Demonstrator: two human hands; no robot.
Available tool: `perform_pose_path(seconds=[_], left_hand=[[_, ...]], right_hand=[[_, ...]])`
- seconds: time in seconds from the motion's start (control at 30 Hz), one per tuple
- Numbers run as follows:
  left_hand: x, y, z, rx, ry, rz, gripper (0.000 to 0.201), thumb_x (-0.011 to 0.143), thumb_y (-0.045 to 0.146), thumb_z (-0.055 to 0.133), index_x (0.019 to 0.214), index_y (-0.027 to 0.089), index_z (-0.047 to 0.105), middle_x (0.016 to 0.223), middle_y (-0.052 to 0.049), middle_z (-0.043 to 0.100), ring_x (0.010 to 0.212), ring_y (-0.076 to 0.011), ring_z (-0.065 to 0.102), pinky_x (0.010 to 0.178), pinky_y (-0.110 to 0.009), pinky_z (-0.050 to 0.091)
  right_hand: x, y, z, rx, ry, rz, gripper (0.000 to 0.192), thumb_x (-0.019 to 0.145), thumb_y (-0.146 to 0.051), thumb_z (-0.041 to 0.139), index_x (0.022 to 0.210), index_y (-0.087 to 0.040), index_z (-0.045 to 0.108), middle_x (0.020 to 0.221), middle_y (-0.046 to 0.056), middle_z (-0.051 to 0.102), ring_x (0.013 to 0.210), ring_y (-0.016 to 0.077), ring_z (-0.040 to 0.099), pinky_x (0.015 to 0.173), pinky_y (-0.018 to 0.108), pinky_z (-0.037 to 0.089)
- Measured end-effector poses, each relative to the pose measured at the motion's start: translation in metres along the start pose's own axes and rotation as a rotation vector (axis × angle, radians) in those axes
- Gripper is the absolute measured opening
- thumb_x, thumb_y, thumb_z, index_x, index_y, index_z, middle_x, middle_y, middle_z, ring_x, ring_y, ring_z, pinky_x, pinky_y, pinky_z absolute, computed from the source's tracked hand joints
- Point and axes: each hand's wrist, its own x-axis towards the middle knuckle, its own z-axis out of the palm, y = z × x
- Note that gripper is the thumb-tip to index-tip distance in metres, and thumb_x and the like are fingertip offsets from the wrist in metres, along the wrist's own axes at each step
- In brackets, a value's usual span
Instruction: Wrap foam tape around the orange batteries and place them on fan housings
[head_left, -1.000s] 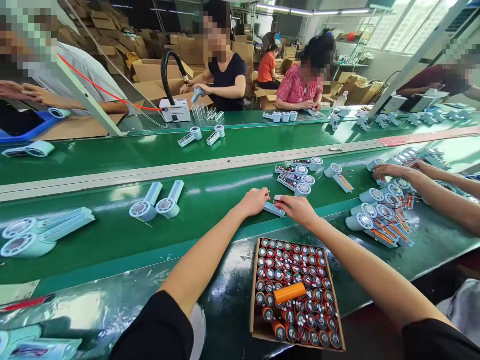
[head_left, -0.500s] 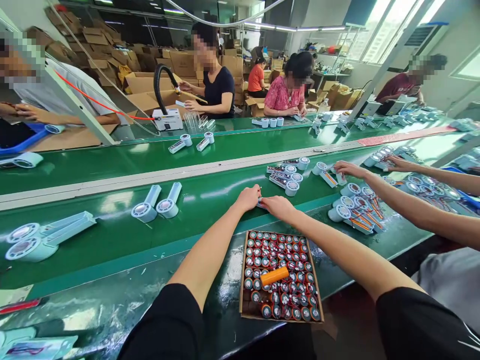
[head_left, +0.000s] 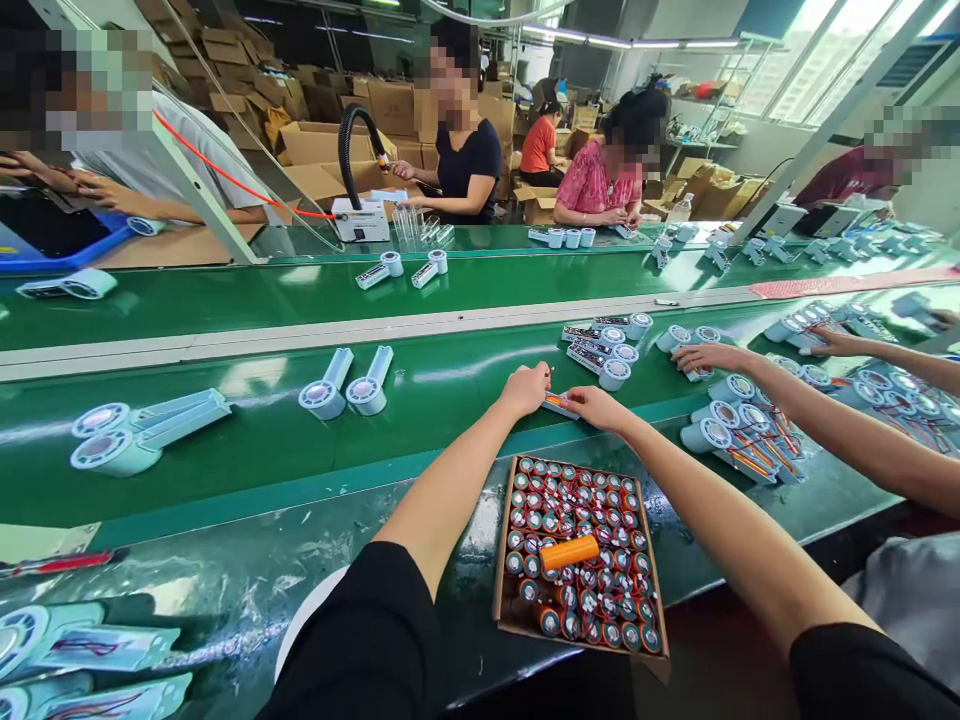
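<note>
My left hand [head_left: 527,388] is closed in a pinch over the belt's near edge, a tiny tip showing at its fingers, too small to name. Beside it, my right hand [head_left: 592,405] grips the end of a light-blue fan handle [head_left: 558,406]. Something orange, like a battery, lies in that handle's open side; my left hand hides the rest. Below my hands stands a cardboard box [head_left: 499,590] packed with upright battery cells with red wires. One orange battery [head_left: 570,553] lies across their tops.
Fan bodies [head_left: 322,398] lie on the green belt [head_left: 450,420] to the left, and a group of fans [head_left: 615,372] sits beyond my right hand. A co-worker's hand [head_left: 712,358] works at the right near piled fans [head_left: 709,433]. More fans and a red-handled tool [head_left: 67,563] lie lower left.
The scene has shifted rightward in view. Orange now shows in the fan handle between my hands, which are slightly farther apart. The co-worker's hand at right lies flatter over a fan.
</note>
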Motion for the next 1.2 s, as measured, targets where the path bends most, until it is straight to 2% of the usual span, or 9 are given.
perform_pose_path(seconds=[0.23, 0.43, 0.53, 0.67, 0.77, 0.87, 0.97, 1.07, 1.2], left_hand=[[-0.01, 0.031, -0.011, 0.05, -0.013, -0.006, 0.039, 0.099, 0.043, 0.063, 0.127, 0.016, 0.063, 0.127, -0.011, 0.065, 0.115, -0.0248, 0.064, 0.099, -0.049, 0.055], [-0.079, 0.036, -0.041, 0.086, 0.034, 0.064, 0.044, 0.099, 0.042, 0.057, 0.138, 0.023, 0.06, 0.146, -0.009, 0.059, 0.137, -0.0232, 0.05, 0.124, -0.045, 0.032], [-0.157, 0.008, -0.075, 0.104, 0.046, 0.037, 0.037, 0.1, 0.036, 0.053, 0.132, 0.022, 0.065, 0.138, -0.008, 0.066, 0.133, -0.0229, 0.054, 0.121, -0.039, 0.036], [-0.306, -0.033, -0.113, 0.105, 0.034, -0.068, 0.038, 0.095, 0.044, 0.06, 0.124, 0.021, 0.069, 0.131, -0.009, 0.07, 0.125, -0.0272, 0.061, 0.109, -0.041, 0.048], [-0.417, -0.052, -0.106, 0.174, -0.124, -0.066, 0.07, 0.075, 0.048, 0.083, 0.139, 0.03, 0.061, 0.149, -0.005, 0.059, 0.142, -0.035, 0.048, 0.115, -0.048, 0.046], [-0.488, -0.054, -0.084, 0.324, -0.155, -0.104, 0.082, 0.076, 0.032, 0.083, 0.15, 0.035, 0.048, 0.165, -0.002, 0.041, 0.155, -0.0416, 0.027, 0.119, -0.061, 0.04], [-0.503, -0.042, -0.07, 0.406, -0.028, -0.049, 0.054, 0.087, 0.023, 0.072, 0.139, 0.03, 0.058, 0.157, -0.004, 0.051, 0.153, -0.0402, 0.03, 0.119, -0.061, 0.041], [-0.482, -0.028, -0.071, 0.419, 0.248, 0.003, 0.047, 0.084, 0.032, 0.076, 0.127, 0.021, 0.062, 0.138, -0.011, 0.064, 0.148, -0.0437, 0.035, 0.118, -0.064, 0.04], [-0.444, -0.022, -0.078, 0.287, 0.451, 0.02, 0.041, 0.083, 0.019, 0.071, 0.123, 0.026, 0.061, 0.13, -0.007, 0.068, 0.145, -0.0389, 0.044, 0.121, -0.068, 0.036]], right_hand=[[-0.008, -0.009, 0.0, -0.039, 0.052, 0.066, 0.033, 0.1, -0.036, 0.049, 0.104, -0.017, 0.075, 0.093, 0.008, 0.076, 0.08, 0.0198, 0.066, 0.067, 0.026, 0.041], [-0.025, -0.026, -0.004, -0.141, 0.075, 0.022, 0.033, 0.097, -0.038, 0.058, 0.119, -0.02, 0.075, 0.111, 0.011, 0.077, 0.1, 0.0253, 0.07, 0.083, 0.028, 0.047], [-0.032, -0.021, -0.007, -0.223, 0.17, 0.146, 0.045, 0.1, -0.042, 0.051, 0.129, -0.012, 0.07, 0.11, 0.021, 0.075, 0.099, 0.0334, 0.071, 0.084, 0.037, 0.049], [-0.036, -0.019, -0.026, -0.297, 0.207, 0.27, 0.046, 0.1, -0.038, 0.051, 0.124, -0.003, 0.069, 0.1, 0.029, 0.074, 0.095, 0.0394, 0.071, 0.083, 0.045, 0.05], [-0.061, -0.046, -0.041, -0.266, 0.289, 0.159, 0.047, 0.097, -0.041, 0.06, 0.126, -0.005, 0.067, 0.113, 0.027, 0.071, 0.108, 0.0387, 0.067, 0.091, 0.045, 0.05], [-0.121, -0.111, -0.04, 0.087, 0.454, -0.115, 0.045, 0.098, -0.046, 0.059, 0.132, -0.017, 0.064, 0.12, 0.016, 0.071, 0.106, 0.0291, 0.068, 0.089, 0.04, 0.052], [-0.196, -0.198, -0.01, 0.461, 0.114, -0.24, 0.034, 0.099, -0.045, 0.06, 0.125, -0.024, 0.068, 0.097, 0.005, 0.074, 0.082, 0.019, 0.069, 0.077, 0.031, 0.053], [-0.247, -0.269, 0.047, 0.732, -0.394, -0.179, 0.056, 0.089, -0.05, 0.076, 0.137, -0.023, 0.062, 0.084, 0.0, 0.074, 0.068, 0.0155, 0.067, 0.062, 0.024, 0.05], [-0.274, -0.294, 0.102, 0.718, -0.62, -0.317, 0.038, 0.102, -0.048, 0.059, 0.084, -0.017, 0.073, 0.064, -0.001, 0.065, 0.055, 0.0101, 0.059, 0.054, 0.019, 0.041]])
